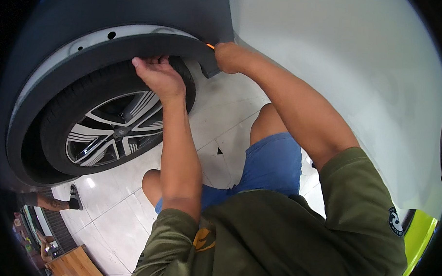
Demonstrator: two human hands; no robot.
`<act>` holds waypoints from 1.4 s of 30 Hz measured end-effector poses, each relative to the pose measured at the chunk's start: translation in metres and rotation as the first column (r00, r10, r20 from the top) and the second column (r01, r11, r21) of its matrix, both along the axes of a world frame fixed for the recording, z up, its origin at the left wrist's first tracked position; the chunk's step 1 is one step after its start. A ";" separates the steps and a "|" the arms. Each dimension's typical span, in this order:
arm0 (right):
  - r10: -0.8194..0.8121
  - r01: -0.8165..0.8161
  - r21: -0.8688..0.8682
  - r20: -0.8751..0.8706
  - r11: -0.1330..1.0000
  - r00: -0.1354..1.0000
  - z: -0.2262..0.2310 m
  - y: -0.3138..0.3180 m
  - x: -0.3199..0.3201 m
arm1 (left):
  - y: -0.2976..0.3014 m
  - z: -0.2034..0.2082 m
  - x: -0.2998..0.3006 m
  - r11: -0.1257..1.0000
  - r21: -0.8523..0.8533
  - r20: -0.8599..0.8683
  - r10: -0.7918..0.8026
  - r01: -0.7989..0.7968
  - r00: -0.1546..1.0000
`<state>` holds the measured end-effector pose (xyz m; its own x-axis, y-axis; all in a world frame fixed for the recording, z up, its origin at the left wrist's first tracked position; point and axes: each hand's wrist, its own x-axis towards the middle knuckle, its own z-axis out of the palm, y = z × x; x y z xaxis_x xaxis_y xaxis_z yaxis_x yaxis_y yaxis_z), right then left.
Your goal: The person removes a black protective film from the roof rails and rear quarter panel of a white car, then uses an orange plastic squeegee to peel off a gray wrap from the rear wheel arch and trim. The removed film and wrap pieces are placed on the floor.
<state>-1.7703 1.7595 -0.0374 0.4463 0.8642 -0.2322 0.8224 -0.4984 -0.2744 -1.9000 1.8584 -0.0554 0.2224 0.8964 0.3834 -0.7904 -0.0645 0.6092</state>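
Note:
A dark wheel arch trim (95, 48) curves above the car wheel (119, 132). A gap along its upper edge shows the pale body panel (137, 30) behind it. My left hand (162, 80) reaches up, palm showing, to the trim's lower edge above the tyre. Its thumb is spread away from the fingers, whose tips are partly hidden under the trim. At the trim's right end, my right hand (228, 57) is closed around a thin orange tool (210, 46). Only a short piece of that tool shows, against the trim's upper edge; its kind is hard to make out.
A large white car panel (331, 39) rises along the right side. Pale tiles (116, 217) cover the floor. Another person's leg and shoe (74, 198) show at the lower left, near a wooden surface (75, 264). My bent knees are below the wheel arch.

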 end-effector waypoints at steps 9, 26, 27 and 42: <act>-0.012 0.052 0.338 -0.120 0.940 0.993 -0.097 -0.049 0.037 | -0.030 -0.067 0.003 0.992 -0.115 -0.256 -0.083 0.055 0.963; -0.120 0.201 0.326 -0.251 0.924 0.960 -0.103 -0.021 0.024 | -0.007 -0.042 0.033 0.920 0.354 -0.374 0.301 -0.165 0.877; -0.139 0.212 0.300 -0.248 0.930 0.959 -0.105 -0.017 0.023 | -0.008 -0.043 0.032 0.918 0.356 -0.385 0.312 -0.173 0.869; -0.341 0.345 -0.048 -0.333 0.937 0.879 -0.181 0.009 0.054 | -0.029 -0.065 0.014 0.909 0.406 -0.347 0.244 -0.090 0.905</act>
<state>-1.7168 1.7685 -0.2186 0.6141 0.6749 -0.4092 0.4607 -0.7275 -0.5084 -1.8856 1.8296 -0.1208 0.2800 0.7404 0.6111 -0.4570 -0.4570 0.7631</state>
